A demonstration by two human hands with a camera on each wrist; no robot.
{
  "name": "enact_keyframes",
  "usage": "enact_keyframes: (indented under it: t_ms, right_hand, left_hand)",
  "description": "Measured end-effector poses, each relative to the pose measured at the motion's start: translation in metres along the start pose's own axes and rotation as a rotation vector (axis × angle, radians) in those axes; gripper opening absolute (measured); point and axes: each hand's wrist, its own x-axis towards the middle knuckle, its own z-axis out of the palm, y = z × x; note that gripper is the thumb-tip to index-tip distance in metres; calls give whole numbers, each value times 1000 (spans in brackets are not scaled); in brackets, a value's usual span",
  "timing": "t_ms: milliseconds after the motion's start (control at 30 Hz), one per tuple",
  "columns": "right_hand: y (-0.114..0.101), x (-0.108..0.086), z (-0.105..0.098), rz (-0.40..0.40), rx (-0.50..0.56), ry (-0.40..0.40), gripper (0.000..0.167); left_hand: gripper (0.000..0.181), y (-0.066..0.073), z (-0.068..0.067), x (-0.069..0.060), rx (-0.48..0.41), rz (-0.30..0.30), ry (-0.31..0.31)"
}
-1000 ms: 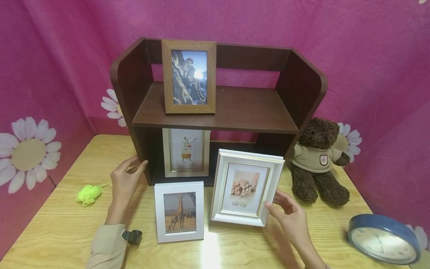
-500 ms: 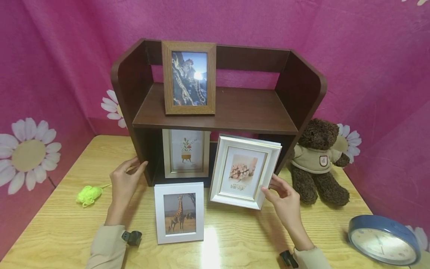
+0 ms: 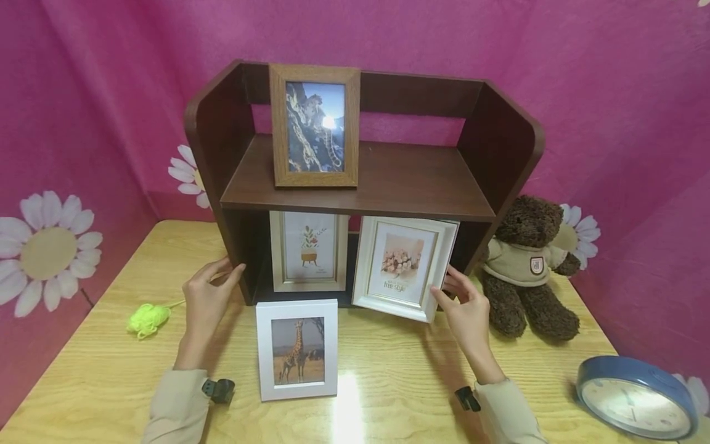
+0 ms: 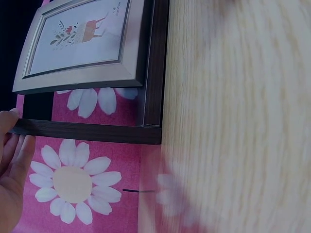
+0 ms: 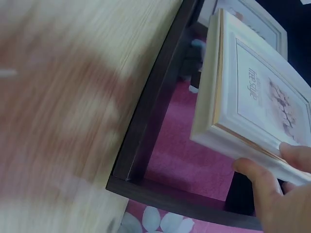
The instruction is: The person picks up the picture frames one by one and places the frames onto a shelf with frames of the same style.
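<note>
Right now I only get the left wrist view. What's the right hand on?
Observer: The right hand pinches the flower frame at its side edge.
Operator: Level?
Observer: No. In the head view it's tilted, its bottom edge sloping down toward the right.
Operator: Anything out front?
Observer: Yes, the giraffe frame is on the table, in front of the shelf.
</note>
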Motion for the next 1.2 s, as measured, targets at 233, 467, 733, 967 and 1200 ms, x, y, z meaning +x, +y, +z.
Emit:
enact_keyframes:
  t_ms: [233,467,733,967,1200]
  right_hand:
    - [6,6,9,-7,-22,23,46]
    - [12,7,17,29,-24,40,48]
    - [14,10,21,63,-42,17,48]
    - [14,12,22,92,-65,-26,47]
    - [17,18,27,98,-65,-8,47]
  left_hand:
    - [22,0,0,0,-14,-13,-4]
    - [21,0,1,0,-19,-12,-5]
    - [20,2,1,1,-19,-11,-1]
    - [23,2,-1,0,-2,-30,-14]
    - [22,7,-2,0,-10,-55,-11]
